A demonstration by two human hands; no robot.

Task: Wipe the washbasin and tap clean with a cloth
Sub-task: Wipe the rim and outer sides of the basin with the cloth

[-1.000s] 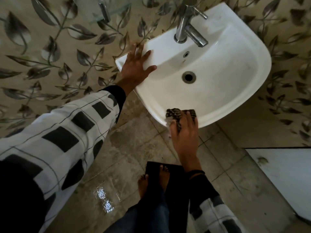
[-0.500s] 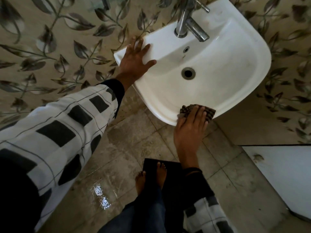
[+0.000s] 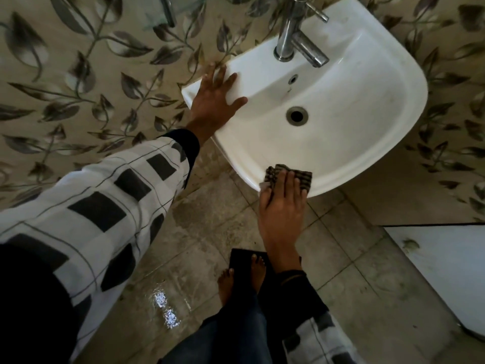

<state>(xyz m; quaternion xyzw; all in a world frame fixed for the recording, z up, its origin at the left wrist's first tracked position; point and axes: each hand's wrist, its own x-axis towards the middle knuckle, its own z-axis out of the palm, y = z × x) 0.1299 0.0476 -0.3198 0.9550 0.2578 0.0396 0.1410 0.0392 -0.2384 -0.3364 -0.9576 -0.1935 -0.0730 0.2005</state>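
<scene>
The left checked sleeve (image 3: 105,206) fills the near-left field. Two bare feet (image 3: 228,285) stand below the right hand, one of them on a dark mat (image 3: 241,256). The tiled floor (image 3: 210,219) shows a wet, reflective patch (image 3: 162,306) to the left of the feet.

The right hand (image 3: 282,206) lies palm down on the striped cloth (image 3: 304,176), with the fingers straight and close together. They press the cloth flat against the front rim of the white washbasin (image 3: 380,143); nothing is pinched. The cloth sits on the near-left arc of the rim, and its edges show beyond the fingertips and to both sides of them. A pale corner of the cloth hangs over the outer edge, beside the index finger.

Beyond the cloth, in the bowl, is the drain (image 3: 297,115). Farther back is the overflow hole (image 3: 292,79). A small mark just below it is too small to read.

The left hand (image 3: 212,101) rests flat on the left back corner of the basin, well apart from the cloth, with fingers spread wide and the thumb pointing toward the bowl. It holds nothing.

The chrome tap (image 3: 291,35) stands upright on the back ledge, right of the left hand, with its spout angled over the bowl.

Leaf-patterned wall tiles (image 3: 78,74) lie behind the basin. A glass shelf (image 3: 157,11) is at the top edge. A white panel (image 3: 441,258) lies right of the right hand.
</scene>
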